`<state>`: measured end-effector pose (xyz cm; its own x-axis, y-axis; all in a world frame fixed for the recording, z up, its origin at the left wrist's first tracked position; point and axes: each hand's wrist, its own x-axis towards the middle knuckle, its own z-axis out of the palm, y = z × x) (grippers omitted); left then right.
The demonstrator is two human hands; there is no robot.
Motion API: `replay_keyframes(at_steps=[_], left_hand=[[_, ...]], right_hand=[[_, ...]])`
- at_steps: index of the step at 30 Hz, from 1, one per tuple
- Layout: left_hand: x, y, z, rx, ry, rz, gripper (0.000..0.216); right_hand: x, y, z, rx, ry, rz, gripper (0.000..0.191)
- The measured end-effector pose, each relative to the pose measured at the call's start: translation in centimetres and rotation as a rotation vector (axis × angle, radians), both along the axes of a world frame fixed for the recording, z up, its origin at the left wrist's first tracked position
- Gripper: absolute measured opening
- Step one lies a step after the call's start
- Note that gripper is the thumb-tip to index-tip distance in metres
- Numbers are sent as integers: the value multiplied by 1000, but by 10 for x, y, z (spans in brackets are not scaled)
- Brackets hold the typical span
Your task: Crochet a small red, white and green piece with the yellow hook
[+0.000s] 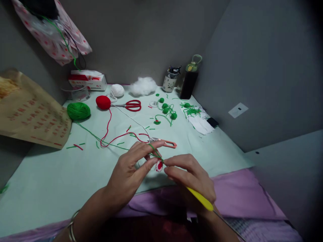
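Observation:
My left hand [131, 171] pinches a small red and white crochet piece [159, 166] at its fingertips, with green yarn [153, 151] looped over the index finger. My right hand [190, 178] is closed around a yellow-handled crochet hook [200, 199], its tip at the same piece. Both hands hover over the near edge of the pale green table [50, 181]. The green strand runs back to a green yarn ball [78, 111], and a red strand leads to a red yarn ball [103, 102].
Orange thread snips [165, 143] lie just beyond my fingers. Red scissors [131, 105], a white yarn ball [117, 90], stuffing [143, 85], small green crocheted balls [168, 109], a jar [170, 80] and a dark bottle [189, 82] sit farther back. A brown paper bag [30, 111] stands left.

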<state>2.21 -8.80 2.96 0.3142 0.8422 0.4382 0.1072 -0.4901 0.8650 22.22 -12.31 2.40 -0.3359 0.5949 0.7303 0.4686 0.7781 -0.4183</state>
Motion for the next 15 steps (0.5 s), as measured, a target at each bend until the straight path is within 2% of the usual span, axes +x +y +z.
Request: replay_keyframes(at_steps=[2, 6, 8, 10, 13, 15], left_hand=[[-1, 1, 0, 71, 31, 27, 45], [-4, 4, -5, 412, 222, 70, 53], [-6, 4, -6, 502, 328, 74, 56], [-6, 3, -5, 460, 351, 67, 61], [-5, -2, 1, 280, 285, 26, 65], [-4, -6, 4, 180, 236, 16, 60]], right_hand=[[0, 1, 0, 4, 1, 17, 17], [0, 3, -1, 31, -46, 13, 18], [1, 3, -1, 27, -62, 3, 19], [1, 2, 0, 10, -68, -3, 20], [2, 1, -1, 19, -73, -15, 20], [3, 2, -3, 53, -81, -18, 19]])
